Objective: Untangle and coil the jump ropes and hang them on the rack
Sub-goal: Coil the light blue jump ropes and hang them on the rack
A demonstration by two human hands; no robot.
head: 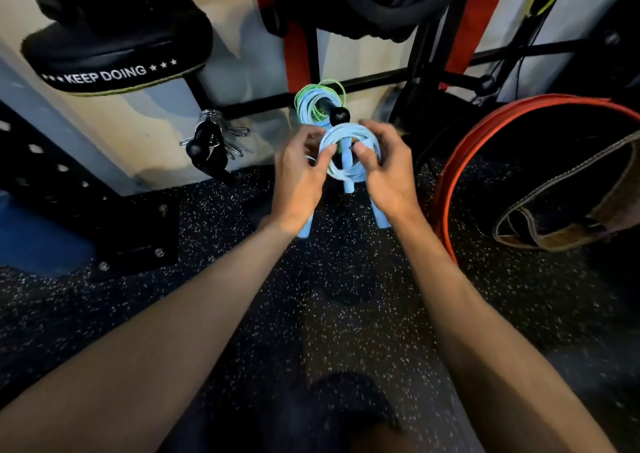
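While both forearms reach forward over the speckled rubber floor [346, 314], the left hand [298, 175] and the right hand [384, 172] hold a coiled light blue jump rope [348, 130] between them, just in front of and slightly below a black peg [338, 115] with a ball end that juts out from the rack [381, 79]. The left hand pinches the coil's left edge between thumb and fingers, the thumb tip lying across the loops. The right hand grips the right edge, its thumb pressed against the inner side of the ring and its fingers curled round the back. The coil stands roughly upright and faces the camera, its loops stacked close together. One pale blue handle [305, 227] shows under the left wrist and another handle [379, 215] under the right wrist. A third blue handle [347, 175] is seen through the middle of the coil, and it is unclear which rope it belongs to. On the peg, behind the held coil, hang a green rope [323, 85] in thin loops and a second pale blue coil [306, 106], the two touching. To the left, another peg carries chrome spring clips [214, 134], and above it a black pad [114, 51] reads "KEEP DOING". To the right hang a red-edged belt [446, 175] and a brown leather belt [554, 217].
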